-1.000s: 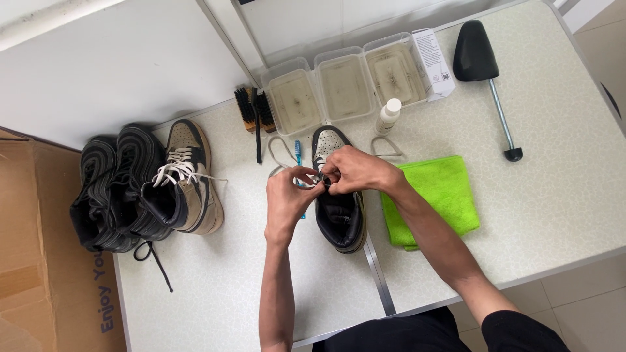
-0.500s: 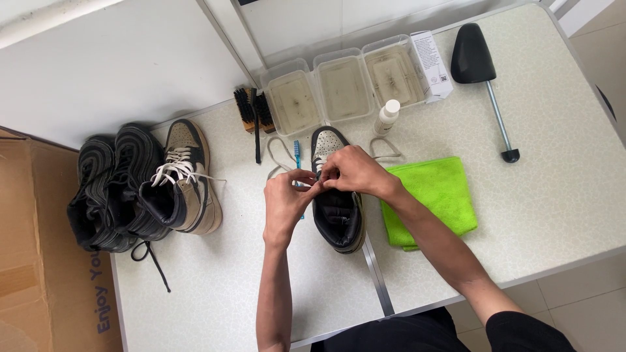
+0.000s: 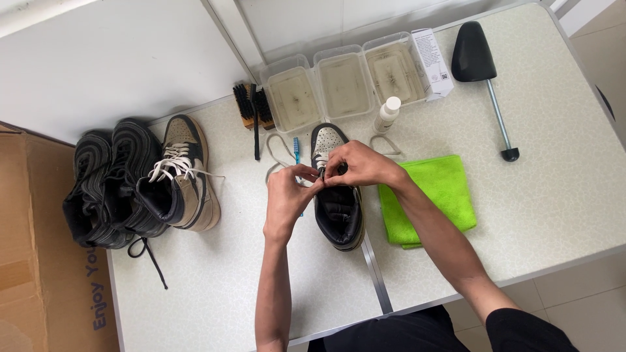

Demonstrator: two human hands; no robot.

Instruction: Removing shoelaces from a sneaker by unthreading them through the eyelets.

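A black and white high-top sneaker (image 3: 338,208) lies on the speckled table (image 3: 561,189), toe pointing away from me. My left hand (image 3: 288,199) and my right hand (image 3: 355,164) meet over its lacing area, both pinching the white shoelace (image 3: 277,151), which loops out to the left of the toe. A blue toothbrush (image 3: 297,148) lies just left of the shoe, partly under my left hand.
A green cloth (image 3: 437,195) lies right of the shoe. Behind it stand three clear plastic tubs (image 3: 344,79), a small white bottle (image 3: 387,115), a white box (image 3: 433,62), two brushes (image 3: 252,107) and a black shoe tree (image 3: 481,72). A laced tan sneaker (image 3: 186,176), dark shoes (image 3: 107,186) and a cardboard box (image 3: 32,248) sit at left.
Both hands stay at the laces, with only small finger shifts. The view has drifted slightly.
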